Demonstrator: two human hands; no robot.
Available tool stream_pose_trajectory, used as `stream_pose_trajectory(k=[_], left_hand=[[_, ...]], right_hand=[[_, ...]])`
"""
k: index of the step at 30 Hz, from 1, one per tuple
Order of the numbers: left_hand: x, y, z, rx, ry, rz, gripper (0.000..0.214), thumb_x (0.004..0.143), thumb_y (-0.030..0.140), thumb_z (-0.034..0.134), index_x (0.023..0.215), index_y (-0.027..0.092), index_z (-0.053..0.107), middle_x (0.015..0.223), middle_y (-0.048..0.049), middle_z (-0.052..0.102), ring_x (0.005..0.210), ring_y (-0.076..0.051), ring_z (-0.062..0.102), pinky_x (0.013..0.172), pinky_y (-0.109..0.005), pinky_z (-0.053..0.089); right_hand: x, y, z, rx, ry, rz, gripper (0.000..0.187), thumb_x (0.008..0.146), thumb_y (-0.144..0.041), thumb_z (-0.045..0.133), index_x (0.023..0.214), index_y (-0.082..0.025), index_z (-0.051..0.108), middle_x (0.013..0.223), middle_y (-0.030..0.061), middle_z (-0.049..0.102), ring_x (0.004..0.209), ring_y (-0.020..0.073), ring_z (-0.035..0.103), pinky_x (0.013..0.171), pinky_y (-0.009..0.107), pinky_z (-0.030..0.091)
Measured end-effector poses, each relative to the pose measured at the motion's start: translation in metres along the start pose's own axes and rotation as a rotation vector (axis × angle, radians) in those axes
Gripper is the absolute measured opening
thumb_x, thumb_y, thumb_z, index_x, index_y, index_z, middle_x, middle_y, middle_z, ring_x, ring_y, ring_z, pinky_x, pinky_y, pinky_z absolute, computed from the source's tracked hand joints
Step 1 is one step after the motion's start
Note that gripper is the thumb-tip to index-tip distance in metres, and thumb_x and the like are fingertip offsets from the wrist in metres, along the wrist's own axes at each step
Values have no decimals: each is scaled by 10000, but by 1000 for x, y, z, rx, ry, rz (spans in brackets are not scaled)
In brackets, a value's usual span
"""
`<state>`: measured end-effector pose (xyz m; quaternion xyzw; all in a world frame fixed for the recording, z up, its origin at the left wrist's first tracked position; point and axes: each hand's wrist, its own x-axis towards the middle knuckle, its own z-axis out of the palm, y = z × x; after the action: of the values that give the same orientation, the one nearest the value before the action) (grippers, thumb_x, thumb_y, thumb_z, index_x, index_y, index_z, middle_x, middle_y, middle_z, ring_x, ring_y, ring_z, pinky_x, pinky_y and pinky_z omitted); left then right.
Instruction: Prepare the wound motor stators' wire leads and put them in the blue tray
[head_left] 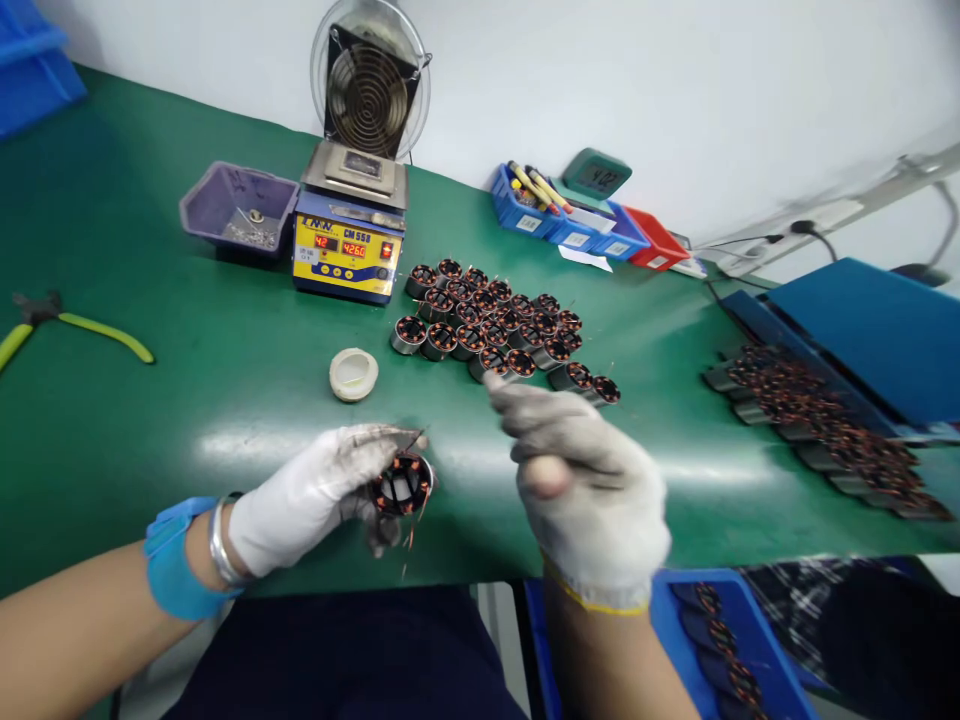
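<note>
My left hand [330, 485], in a white glove with darkened fingers, is closed around a motor stator [403, 484]. The stator is a short ring with copper windings, and thin wire ends hang from it. To the right, my right hand [585, 480] is raised over the bench in a soiled white glove with a bare thumb tip. Its fingers are curled together and slightly blurred; anything between them is hidden. Just beyond its fingertips stands a group of similar stators [469, 340]. A small whitish cup [354, 375] rests on the bench beyond my left hand.
A yellow-and-blue solder pot [346, 245] stands before a fan [367, 98], beside a purple bin [232, 180]. Cutting pliers [105, 333] lie left. Blue bins [525, 214] and a red bin [651, 240] stand behind. More stators [825, 430] sit right; a blue crate [780, 665] is below.
</note>
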<state>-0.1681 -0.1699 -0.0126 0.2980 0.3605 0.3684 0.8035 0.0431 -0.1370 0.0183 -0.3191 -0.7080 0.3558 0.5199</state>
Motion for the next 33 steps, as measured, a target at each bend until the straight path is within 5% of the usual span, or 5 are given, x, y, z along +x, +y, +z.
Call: stream_pose_trajectory(k=[5,12,18,27,33], left_hand=[[3,-1,-11,215,-44,31,618,817,748,574,836,138,670,631,-32,619,409,-94,472,392,-211,333],[3,16,-8,591,165,33,382,864,528,616,737,174,548,603,31,569,500,-91,486,471,-200,372],[-8,32,-10,851,-148,-101,349,802,329,599,548,181,410,508,63,386,489,-68,325,462,-207,261],[2,12,-4,480,261,195,288,833,412,627,698,177,532,583,36,524,507,-92,464,481,-211,384],[10,18,-24,253,754,752,187,807,351,662,797,186,574,683,-3,618,574,-123,577,510,-235,471]], right_hand=[[-3,16,11,-298,-596,-99,730,837,-257,704,1500,-168,414,1453,160,543,1324,284,548,1096,429,497],[-5,24,24,-756,-383,-347,490,867,-126,592,1350,-150,512,1237,158,650,1159,270,623,957,403,578],[-3,23,17,-855,-254,-407,481,856,-139,620,1325,-152,512,1170,149,640,1115,266,610,917,402,581],[0,26,27,-820,-202,-349,379,868,-231,619,1228,-182,508,1235,159,621,1161,268,625,939,405,578],[21,43,37,-971,-227,-200,377,865,-220,559,1239,-180,528,1230,136,646,1150,249,637,959,370,557]])
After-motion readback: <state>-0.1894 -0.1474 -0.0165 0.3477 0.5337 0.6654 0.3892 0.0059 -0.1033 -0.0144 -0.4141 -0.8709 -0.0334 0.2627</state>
